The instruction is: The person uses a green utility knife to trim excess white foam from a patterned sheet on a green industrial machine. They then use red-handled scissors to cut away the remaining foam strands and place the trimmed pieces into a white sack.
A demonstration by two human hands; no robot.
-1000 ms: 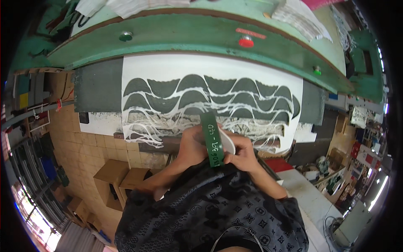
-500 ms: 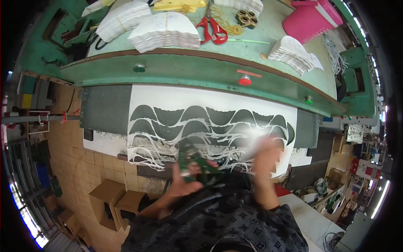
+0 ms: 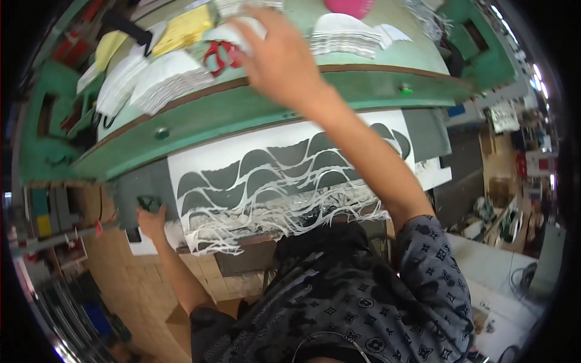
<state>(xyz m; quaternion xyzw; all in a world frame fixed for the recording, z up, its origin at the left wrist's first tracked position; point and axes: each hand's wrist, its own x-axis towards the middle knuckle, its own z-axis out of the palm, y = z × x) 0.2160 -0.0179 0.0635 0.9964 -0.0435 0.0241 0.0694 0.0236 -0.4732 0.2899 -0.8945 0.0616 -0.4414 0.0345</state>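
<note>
My left hand (image 3: 151, 222) rests at the left end of the grey board (image 3: 130, 183), thumb and fingers around a small dark green die-like frame (image 3: 149, 202). Raised over the green machine's top, my right hand (image 3: 275, 57) is blurred, its thumb and fingers apart and nothing seen in them. Close to its thumb lie red-handled scissors (image 3: 221, 57), partly beside a stack of white cut pieces (image 3: 175, 81). Below my right forearm spreads a white sheet (image 3: 203, 162) with rows of curved cut-outs, its near edge left in thin torn strips.
The green machine beam (image 3: 224, 116) crosses between me and its top, with a green button (image 3: 406, 90) on its front. Up there are another white stack (image 3: 345, 36), a yellow bundle (image 3: 183, 30) and a pink container (image 3: 351, 7). A white table (image 3: 484, 269) stands at the right.
My left hand has gone from the sheet's near edge to the board's left end with the green frame. My right hand has risen from the sheet to above the machine top. The view has turned.
</note>
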